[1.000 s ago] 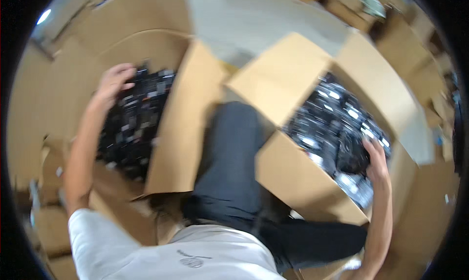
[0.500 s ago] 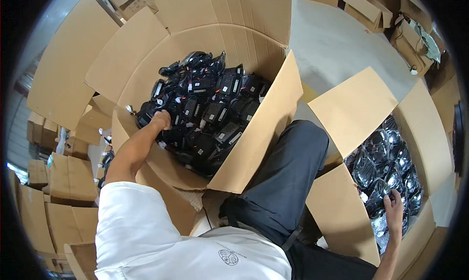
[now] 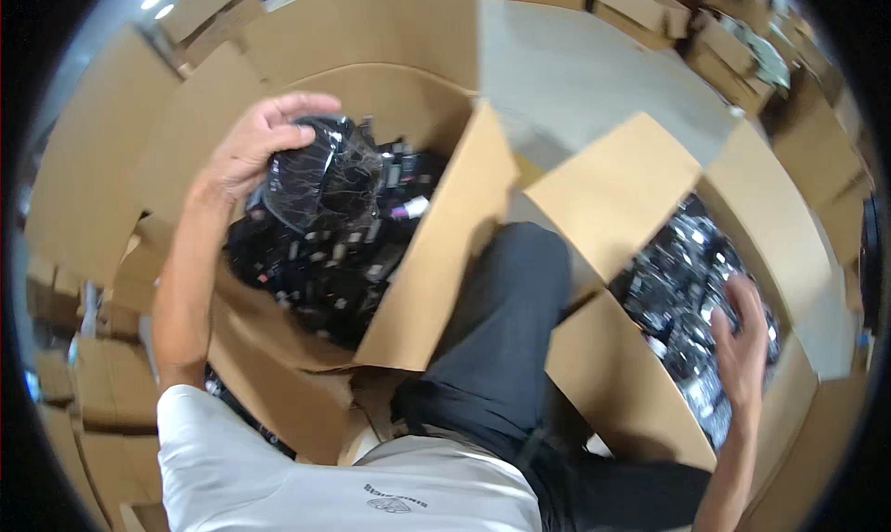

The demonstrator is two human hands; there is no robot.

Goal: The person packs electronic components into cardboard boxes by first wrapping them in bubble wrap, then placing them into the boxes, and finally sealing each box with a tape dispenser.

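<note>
My left hand [image 3: 258, 147] grips a glossy black rounded part [image 3: 311, 184] wrapped in clear film, with thumb and fingers along its upper left edge. It is held above the large open carton [image 3: 436, 272] in front of me. Inside that carton lies a pile of black parts [image 3: 329, 277] with small pale labels, blurred now. My right hand [image 3: 745, 346] hovers over the smaller carton [image 3: 622, 193] on the right, its thumb and fingers apart and nothing between them. Shiny film-wrapped black parts [image 3: 676, 277] fill that carton. What kind of part these are, I cannot tell.
The raised flaps of both cartons stand around the piles. My knee [image 3: 524, 272] is between the two cartons. More cardboard boxes [image 3: 116, 383] are stacked at the left, and others [image 3: 640, 7] stand at the far right on the grey floor [image 3: 557, 68].
My left hand has risen from the pile in the large carton and now holds a film-wrapped black part. My right hand has lifted off the wrapped parts, fingers spreading. The whole view has shifted.
</note>
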